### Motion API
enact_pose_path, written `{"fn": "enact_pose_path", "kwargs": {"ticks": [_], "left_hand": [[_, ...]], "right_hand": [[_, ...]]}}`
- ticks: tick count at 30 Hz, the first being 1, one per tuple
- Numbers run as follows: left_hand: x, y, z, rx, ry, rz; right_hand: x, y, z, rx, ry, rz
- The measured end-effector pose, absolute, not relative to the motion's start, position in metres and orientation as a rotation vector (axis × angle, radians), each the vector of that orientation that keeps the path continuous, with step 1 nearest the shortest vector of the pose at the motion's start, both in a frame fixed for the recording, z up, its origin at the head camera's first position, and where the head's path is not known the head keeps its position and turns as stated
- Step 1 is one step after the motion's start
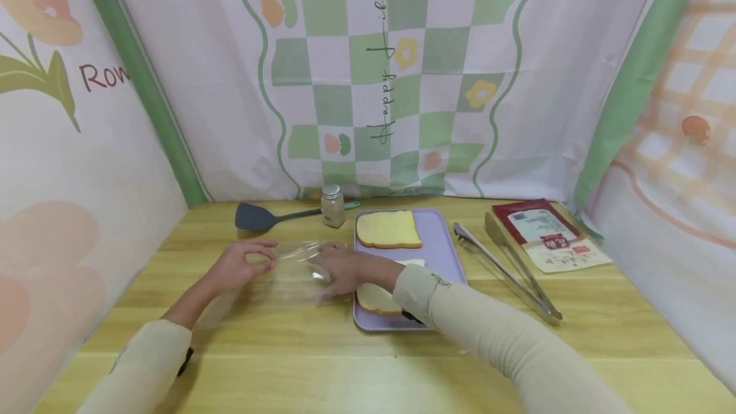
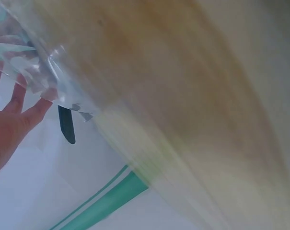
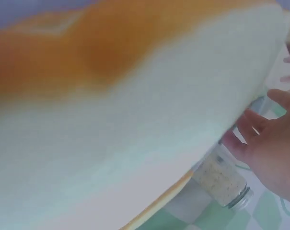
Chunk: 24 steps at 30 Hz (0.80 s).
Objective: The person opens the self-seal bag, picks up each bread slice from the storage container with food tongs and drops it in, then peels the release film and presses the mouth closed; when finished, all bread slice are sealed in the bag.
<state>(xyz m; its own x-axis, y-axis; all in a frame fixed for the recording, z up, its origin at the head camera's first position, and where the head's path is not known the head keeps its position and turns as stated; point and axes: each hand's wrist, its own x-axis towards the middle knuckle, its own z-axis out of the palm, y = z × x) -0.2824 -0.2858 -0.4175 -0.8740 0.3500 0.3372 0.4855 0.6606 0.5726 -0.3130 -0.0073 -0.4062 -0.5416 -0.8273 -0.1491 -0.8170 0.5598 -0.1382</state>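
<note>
A clear plastic bag lies crinkled between my two hands, over the table to the left of the lilac tray. My left hand pinches the bag's left side between thumb and index finger; the left wrist view has its fingertips at the shiny plastic. Reaching in from the right, my right hand spreads its fingers over the bag, touching it. Beneath that wrist, a bread slice on the tray is partly covered; its pale face fills much of the right wrist view.
Farther back on the tray lies another slice topped with yellow cheese. A dark spatula and a seasoning jar stand behind the bag. Metal tongs and a red-and-cream food packet lie to the right.
</note>
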Motion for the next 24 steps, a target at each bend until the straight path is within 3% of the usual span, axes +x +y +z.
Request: {"fn": "enact_pose_path", "kwargs": {"ticks": [13, 24], "left_hand": [[-0.283, -0.286, -0.418, -0.704, -2.648, -1.033], [-0.284, -0.287, -0.419, -0.749, -2.642, -0.99]], "right_hand": [[-0.302, 0.018, -0.384, -1.254, 2.574, -0.094], [-0.281, 0.067, -0.372, -1.17, 2.763, -0.333]]}}
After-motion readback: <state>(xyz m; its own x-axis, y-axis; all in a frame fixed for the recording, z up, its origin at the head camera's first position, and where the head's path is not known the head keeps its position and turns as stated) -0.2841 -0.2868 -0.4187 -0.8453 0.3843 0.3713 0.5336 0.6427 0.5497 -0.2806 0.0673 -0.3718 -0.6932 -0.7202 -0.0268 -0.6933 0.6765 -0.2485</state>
